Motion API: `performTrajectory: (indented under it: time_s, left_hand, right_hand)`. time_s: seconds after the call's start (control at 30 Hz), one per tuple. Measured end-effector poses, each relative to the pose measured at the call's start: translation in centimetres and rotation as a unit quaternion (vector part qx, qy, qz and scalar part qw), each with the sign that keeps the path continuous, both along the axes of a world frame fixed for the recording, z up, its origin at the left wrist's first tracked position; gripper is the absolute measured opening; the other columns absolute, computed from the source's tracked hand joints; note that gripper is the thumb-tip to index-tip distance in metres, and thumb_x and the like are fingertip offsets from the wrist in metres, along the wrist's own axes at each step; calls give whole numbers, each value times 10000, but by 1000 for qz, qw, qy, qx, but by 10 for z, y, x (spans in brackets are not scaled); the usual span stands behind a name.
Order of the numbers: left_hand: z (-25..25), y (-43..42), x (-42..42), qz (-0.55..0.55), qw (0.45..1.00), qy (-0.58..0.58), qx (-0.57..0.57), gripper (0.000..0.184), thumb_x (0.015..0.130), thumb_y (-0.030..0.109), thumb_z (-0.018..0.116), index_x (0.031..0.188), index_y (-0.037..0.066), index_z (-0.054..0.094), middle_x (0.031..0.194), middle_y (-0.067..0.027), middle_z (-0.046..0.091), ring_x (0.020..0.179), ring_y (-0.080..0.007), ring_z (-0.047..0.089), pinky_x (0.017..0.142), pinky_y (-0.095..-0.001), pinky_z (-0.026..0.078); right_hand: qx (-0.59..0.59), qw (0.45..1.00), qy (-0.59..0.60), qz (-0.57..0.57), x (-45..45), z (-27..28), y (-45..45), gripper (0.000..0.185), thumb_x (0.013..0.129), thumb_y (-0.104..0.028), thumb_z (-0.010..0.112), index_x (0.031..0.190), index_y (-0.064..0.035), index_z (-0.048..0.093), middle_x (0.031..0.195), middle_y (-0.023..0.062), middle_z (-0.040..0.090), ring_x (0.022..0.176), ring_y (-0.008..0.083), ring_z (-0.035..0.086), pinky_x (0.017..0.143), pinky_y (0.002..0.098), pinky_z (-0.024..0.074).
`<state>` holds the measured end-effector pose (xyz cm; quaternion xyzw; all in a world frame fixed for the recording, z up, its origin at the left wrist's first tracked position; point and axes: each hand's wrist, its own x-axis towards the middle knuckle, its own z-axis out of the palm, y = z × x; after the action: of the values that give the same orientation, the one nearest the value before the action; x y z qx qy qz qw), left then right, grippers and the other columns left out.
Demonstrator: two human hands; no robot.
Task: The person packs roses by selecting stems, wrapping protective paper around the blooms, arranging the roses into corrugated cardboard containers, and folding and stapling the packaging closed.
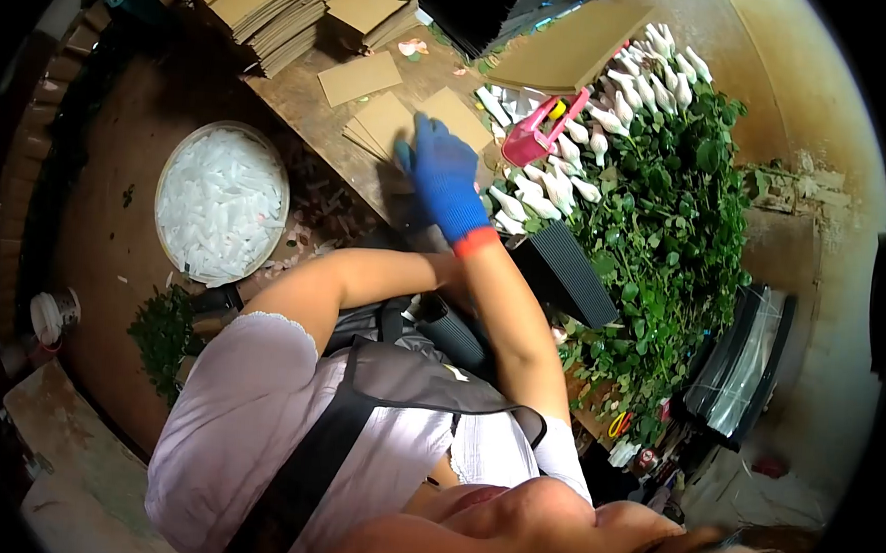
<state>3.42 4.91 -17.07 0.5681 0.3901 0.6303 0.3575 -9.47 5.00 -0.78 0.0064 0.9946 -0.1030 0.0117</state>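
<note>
My right hand point(443, 171), in a blue glove with a red cuff, reaches over the wooden table with its fingers extended and thumb apart. Its fingertips are at tan cardboard pieces point(455, 116), and more overlapping pieces point(379, 123) lie just left of it. Whether it touches them is unclear. My left forearm point(383, 267) crosses toward my right forearm, which hides the left hand's fingers. Right of the glove is a pink tool point(533, 136) with a yellow part, beside white-wrapped flower heads point(598, 144) on leafy green stems point(666, 218). A dark ribbed box point(566, 275) stands near my right wrist.
Cardboard stacks point(266, 12) stand at the table's back left. A single card point(360, 78) lies before them. A round tub of white pieces point(221, 203) is at left, with cut greenery point(164, 337) below. Clear-wrapped dark material point(744, 362) and yellow-handled scissors point(620, 424) are at right.
</note>
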Motion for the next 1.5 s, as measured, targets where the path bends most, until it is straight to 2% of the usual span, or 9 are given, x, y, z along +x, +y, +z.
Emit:
performTrajectory:
  time_s: [0.33,0.53,0.6,0.7,0.83,0.97,1.13,1.33,1.5]
  left_hand:
    - [17,-4,-12,27,981,183,-66,912,827,594,706,1540,111,405,1618,-131,348,1491,-327,314,1231,-463,226]
    - [52,-21,-26,119,880,461,10,893,801,643,690,1494,120,482,1547,-152,451,1418,-335,426,1186,-464,305]
    - [8,7,-15,-102,890,402,-188,735,839,596,670,1397,129,568,1452,-165,532,1300,-346,523,1088,-478,398]
    - [12,-24,-15,35,994,94,-36,484,952,472,577,1267,109,636,1270,-157,646,1121,-327,625,959,-472,492]
    - [12,-12,-18,29,928,350,-124,464,924,407,589,1252,80,626,1259,-144,649,1188,-335,584,1065,-480,412]
    - [100,-52,-65,16,750,651,-116,615,866,502,627,1239,13,616,1260,-179,629,1246,-340,558,1187,-492,306]
    - [124,-58,-86,125,874,467,51,267,822,140,763,1052,25,690,1108,-107,680,1022,-285,674,813,-373,582]
    - [99,-37,-55,40,887,459,-22,196,816,229,783,862,80,665,982,-78,638,906,-298,647,709,-389,564]
    - [120,-41,-49,-8,879,468,-92,318,780,268,805,1020,84,704,1091,-139,617,1016,-344,612,792,-419,554]
  right_hand:
    - [22,999,23,-41,-40,-28,7,421,899,-376,704,1252,-179,589,1034,130,682,942,344,697,750,493,547]
    - [-222,954,202,21,91,100,32,286,876,-340,772,1012,-103,686,801,93,646,723,299,656,642,369,528]
    - [-169,985,14,-11,152,88,62,275,886,-323,774,989,-75,719,821,81,685,735,244,678,698,346,550]
    - [-400,888,-141,-177,221,41,91,266,895,-301,750,969,-54,685,849,123,734,724,184,699,655,338,548]
    - [-585,679,-294,-333,254,-15,126,331,965,-318,701,898,0,638,772,115,715,646,142,684,585,260,544]
    - [-562,681,-322,-341,245,-26,123,332,974,-307,685,917,8,598,777,120,715,653,171,709,566,294,569]
    - [-551,705,-309,-320,251,-47,123,342,975,-311,663,876,13,623,788,139,715,659,196,717,587,319,573]
    - [-278,908,-231,-211,252,-55,122,552,866,-522,600,924,15,715,920,289,685,861,450,677,767,516,533]
    - [-257,920,-212,-204,257,-16,124,463,908,-498,564,914,-66,731,935,201,720,863,404,686,796,470,539]
